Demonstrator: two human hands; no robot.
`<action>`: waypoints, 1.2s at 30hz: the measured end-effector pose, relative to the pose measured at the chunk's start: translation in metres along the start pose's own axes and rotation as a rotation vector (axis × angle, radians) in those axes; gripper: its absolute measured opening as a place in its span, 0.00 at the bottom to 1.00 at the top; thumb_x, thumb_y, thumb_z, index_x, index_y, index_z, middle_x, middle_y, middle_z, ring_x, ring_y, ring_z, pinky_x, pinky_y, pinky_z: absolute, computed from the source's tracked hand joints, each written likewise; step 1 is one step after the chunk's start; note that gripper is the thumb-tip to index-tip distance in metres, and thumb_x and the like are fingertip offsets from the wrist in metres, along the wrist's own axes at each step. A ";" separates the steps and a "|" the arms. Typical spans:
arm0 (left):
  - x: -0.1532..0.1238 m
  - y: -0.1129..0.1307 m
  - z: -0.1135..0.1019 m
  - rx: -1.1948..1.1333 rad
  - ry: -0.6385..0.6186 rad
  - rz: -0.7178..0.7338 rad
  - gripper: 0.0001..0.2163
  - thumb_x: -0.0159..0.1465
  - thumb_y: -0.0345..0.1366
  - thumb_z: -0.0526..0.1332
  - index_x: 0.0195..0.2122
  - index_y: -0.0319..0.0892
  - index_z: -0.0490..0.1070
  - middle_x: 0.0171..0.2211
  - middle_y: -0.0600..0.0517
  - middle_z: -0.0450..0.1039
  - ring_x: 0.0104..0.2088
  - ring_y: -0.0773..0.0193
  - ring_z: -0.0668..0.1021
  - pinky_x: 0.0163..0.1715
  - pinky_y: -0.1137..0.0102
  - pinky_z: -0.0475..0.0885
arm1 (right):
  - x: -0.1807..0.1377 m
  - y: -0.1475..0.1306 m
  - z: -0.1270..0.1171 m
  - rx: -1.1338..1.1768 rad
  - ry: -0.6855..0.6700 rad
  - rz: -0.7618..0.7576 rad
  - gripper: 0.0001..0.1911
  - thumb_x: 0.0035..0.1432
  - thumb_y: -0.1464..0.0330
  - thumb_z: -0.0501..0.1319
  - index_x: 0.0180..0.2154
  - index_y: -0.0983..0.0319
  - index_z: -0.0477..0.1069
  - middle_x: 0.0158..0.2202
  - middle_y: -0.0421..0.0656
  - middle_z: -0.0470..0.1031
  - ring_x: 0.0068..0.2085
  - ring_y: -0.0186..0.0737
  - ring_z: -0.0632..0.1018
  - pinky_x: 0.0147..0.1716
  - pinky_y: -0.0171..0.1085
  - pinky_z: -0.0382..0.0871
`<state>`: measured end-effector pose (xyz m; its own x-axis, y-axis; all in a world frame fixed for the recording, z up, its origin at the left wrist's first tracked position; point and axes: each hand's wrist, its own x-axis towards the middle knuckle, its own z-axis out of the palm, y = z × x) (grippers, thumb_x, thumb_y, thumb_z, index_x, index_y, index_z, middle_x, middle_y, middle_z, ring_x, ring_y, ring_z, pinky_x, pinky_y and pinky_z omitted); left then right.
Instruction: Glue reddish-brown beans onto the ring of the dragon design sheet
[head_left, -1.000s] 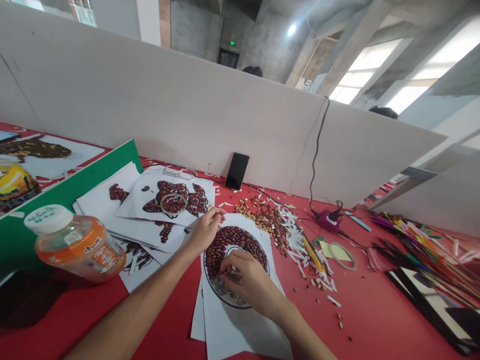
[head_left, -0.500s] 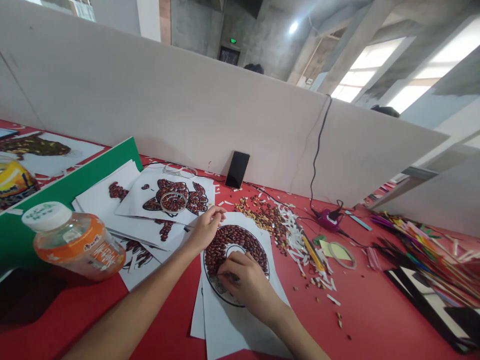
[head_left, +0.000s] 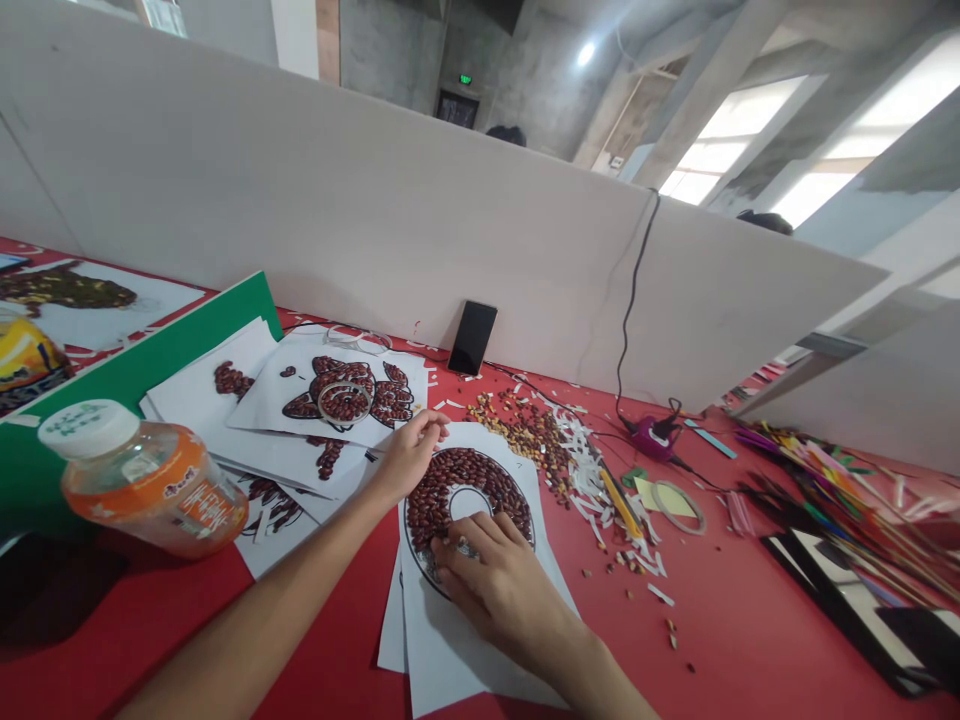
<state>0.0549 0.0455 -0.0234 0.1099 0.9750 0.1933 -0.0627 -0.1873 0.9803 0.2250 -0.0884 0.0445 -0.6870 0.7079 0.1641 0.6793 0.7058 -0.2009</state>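
Bean ring (head_left: pixel 450 475) on its paper sheet (head_left: pixel 461 650): right hand (head_left: pixel 499 585) lies palm-down, fingers spread on the lower edge; left hand (head_left: pixel 409 455) pinches its fingertips together at the upper-left rim.

The person shows only as two bare hands and two bare arms. The left hand (head_left: pixel 409 455) is just left of the bean ring (head_left: pixel 469 497), with slim fingers and small pale nails, and the left arm (head_left: pixel 285 600) behind it is long and smooth, bare from the wrist all the way to the picture's bottom edge. The right hand (head_left: pixel 495 585) is at the near side of the bean ring, its wide back and round knuckles showing, and the right arm (head_left: pixel 592 670) behind it is a short bare piece.
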 end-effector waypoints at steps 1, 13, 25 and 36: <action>0.000 0.000 0.000 0.001 0.002 0.001 0.11 0.69 0.41 0.54 0.44 0.43 0.73 0.39 0.49 0.77 0.42 0.62 0.79 0.41 0.69 0.73 | 0.001 0.000 -0.001 0.032 0.013 0.009 0.09 0.70 0.67 0.57 0.49 0.56 0.74 0.45 0.44 0.76 0.43 0.45 0.73 0.43 0.44 0.62; -0.002 0.008 0.000 0.030 0.008 0.018 0.11 0.69 0.39 0.55 0.45 0.44 0.73 0.40 0.50 0.77 0.42 0.61 0.79 0.42 0.68 0.73 | 0.042 0.025 -0.002 0.046 -0.073 0.267 0.40 0.60 0.55 0.67 0.68 0.58 0.57 0.71 0.53 0.54 0.69 0.60 0.58 0.64 0.58 0.58; -0.003 0.007 0.000 0.041 0.013 0.029 0.10 0.68 0.39 0.55 0.45 0.44 0.73 0.44 0.49 0.78 0.45 0.60 0.79 0.46 0.67 0.73 | 0.048 0.035 0.004 -0.005 -0.229 0.328 0.53 0.63 0.43 0.57 0.75 0.57 0.33 0.76 0.49 0.35 0.75 0.54 0.38 0.70 0.61 0.37; -0.005 0.008 0.001 0.107 0.000 0.027 0.11 0.70 0.42 0.54 0.45 0.45 0.73 0.40 0.50 0.78 0.43 0.60 0.80 0.44 0.67 0.73 | 0.014 0.090 0.000 0.159 0.010 0.146 0.27 0.77 0.61 0.43 0.72 0.59 0.52 0.71 0.48 0.58 0.71 0.43 0.59 0.69 0.50 0.56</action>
<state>0.0549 0.0392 -0.0161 0.1099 0.9693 0.2201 0.0408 -0.2257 0.9733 0.2762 -0.0146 0.0284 -0.5813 0.8030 0.1314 0.7216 0.5833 -0.3729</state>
